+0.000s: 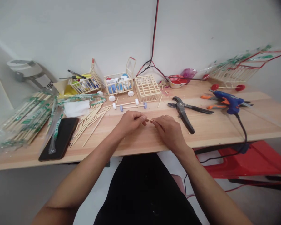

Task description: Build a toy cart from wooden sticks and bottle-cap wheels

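Both forearms reached forward, and the left hand [130, 122] and right hand [168, 131] were close together, with their fingers pinching one small wooden stick [150, 120] above the table [213, 128], near its front edge.

White wall [84, 34], pale wood tabletop [213, 134], red plastic stool [248, 159], grey floor [21, 197]

The stick [150, 120] I hold is pale tan, like the wood-grain tabletop [215, 125]. At right, the glue gun [229, 101] is blue and the pliers [181, 112] black; the stool [248, 159] is red; wrappers [29, 117] at left show green print.
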